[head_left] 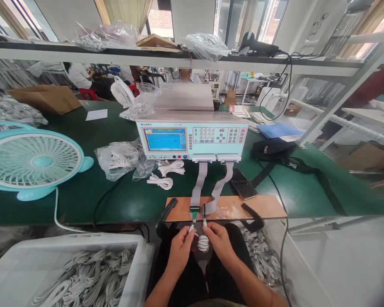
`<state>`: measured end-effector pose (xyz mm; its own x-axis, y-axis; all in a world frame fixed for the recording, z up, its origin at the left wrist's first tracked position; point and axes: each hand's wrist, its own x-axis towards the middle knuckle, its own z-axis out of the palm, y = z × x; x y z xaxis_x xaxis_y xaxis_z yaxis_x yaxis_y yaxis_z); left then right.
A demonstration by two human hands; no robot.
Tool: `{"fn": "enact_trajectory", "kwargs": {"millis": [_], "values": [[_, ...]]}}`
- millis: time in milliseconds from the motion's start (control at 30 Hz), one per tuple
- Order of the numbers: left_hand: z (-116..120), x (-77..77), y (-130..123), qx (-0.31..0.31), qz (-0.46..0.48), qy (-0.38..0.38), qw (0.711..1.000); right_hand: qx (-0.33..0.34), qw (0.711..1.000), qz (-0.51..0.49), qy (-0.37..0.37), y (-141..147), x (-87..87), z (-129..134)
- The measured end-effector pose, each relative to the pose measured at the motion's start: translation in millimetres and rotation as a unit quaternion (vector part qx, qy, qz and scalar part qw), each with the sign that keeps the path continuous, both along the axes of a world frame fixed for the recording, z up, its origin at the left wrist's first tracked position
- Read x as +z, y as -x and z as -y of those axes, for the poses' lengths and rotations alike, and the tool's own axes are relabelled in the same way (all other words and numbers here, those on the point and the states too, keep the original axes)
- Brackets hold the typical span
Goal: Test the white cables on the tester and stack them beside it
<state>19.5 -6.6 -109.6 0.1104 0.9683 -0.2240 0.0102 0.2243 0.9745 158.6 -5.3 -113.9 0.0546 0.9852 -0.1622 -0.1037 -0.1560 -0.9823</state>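
Between my two hands hangs a coiled white cable (203, 244). My left hand (181, 244) pinches one plug of it, just below a small green circuit board (194, 214). The cable's other end is in the closed fingers of my right hand (220, 239), right under a second black connector (205, 209). Whether either plug is seated in its socket is too small to tell. Grey ribbon cables (199, 183) run from both connectors up to a tester (192, 136) with a lit blue screen. A wooden board (227, 209) lies beneath the connectors at the table edge.
To the left stands a turquoise fan (42, 161). A white bin (115, 241) of coiled cables is at lower left, and more cables (262, 251) lie at lower right. Bundled white cables (161, 182), a phone (243, 184) and a black bag (273, 149) rest on the green table (115, 209).
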Motion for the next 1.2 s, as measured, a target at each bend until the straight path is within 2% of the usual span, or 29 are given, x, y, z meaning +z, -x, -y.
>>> {"fn": "enact_trajectory", "kwargs": {"millis": [167, 267, 400, 500, 667, 833, 967, 1200], "values": [[-11, 3.9, 22, -0.091, -0.082, -0.023, 0.992, -0.019, 0.986, -0.140, 0.094, 6, 3.6, -3], [-15, 4.0, 24, -0.113, -0.072, -0.020, 0.991, -0.033, 0.975, -0.187, 0.112, 9, 5.3, -4], [-16, 2.0, 10, -0.065, -0.026, -0.034, 0.997, -0.003, 0.982, -0.161, 0.096, 6, 6.9, -4], [-17, -0.6, 0, -0.038, -0.028, -0.042, 0.998, 0.012, 0.986, -0.140, 0.093, 3, 9.5, -5], [-17, -7.2, -4, 0.004, -0.024, -0.045, 0.999, 0.007, 0.985, -0.153, 0.082, 4, 13.4, -5], [-13, -11.1, -9, 0.054, 0.019, -0.022, 0.998, 0.016, 0.982, -0.170, 0.082, 5, 9.6, -5], [-10, -11.6, -14, 0.057, 0.050, -0.012, 0.997, 0.012, 0.986, -0.156, 0.065, 4, 7.9, -5], [-9, -13.0, -14, 0.064, 0.001, -0.048, 0.997, 0.013, 0.991, -0.123, 0.049, 5, 7.3, -4]]}}
